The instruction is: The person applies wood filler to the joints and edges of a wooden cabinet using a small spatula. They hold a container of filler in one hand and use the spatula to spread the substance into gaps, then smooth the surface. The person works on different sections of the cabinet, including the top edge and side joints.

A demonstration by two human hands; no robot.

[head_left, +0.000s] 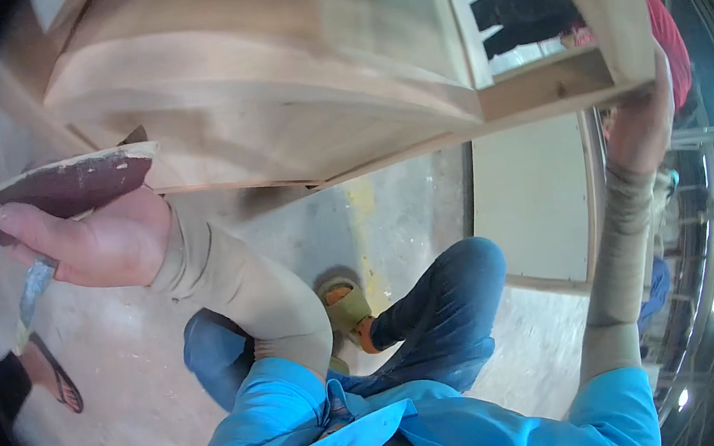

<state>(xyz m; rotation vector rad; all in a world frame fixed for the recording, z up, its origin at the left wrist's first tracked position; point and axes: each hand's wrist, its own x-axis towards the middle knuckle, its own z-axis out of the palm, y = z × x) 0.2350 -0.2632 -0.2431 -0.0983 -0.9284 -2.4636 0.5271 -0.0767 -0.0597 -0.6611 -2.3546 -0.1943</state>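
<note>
At the left, my left hand [105,240] is closed around a flat, dark maroon piece [72,188] with a ragged whitish edge; its exact kind I cannot make out. A thin grey-blue strip or handle [35,285] with a pale end also sticks out below the fingers of this hand. Above both arms stands a large piece of unpainted wooden furniture [273,117] with a curved rail and a corner post. At the right, my right hand [641,126] is raised against the lower end of that post, gripping it, with the fingers mostly hidden behind the wood.
A pale panel with a wooden edge [533,201] stands beyond my right knee. Another person's sandalled foot [60,384] is on the concrete floor [124,358] at the left. Someone in dark trousers [527,10] is behind the furniture at the upper right.
</note>
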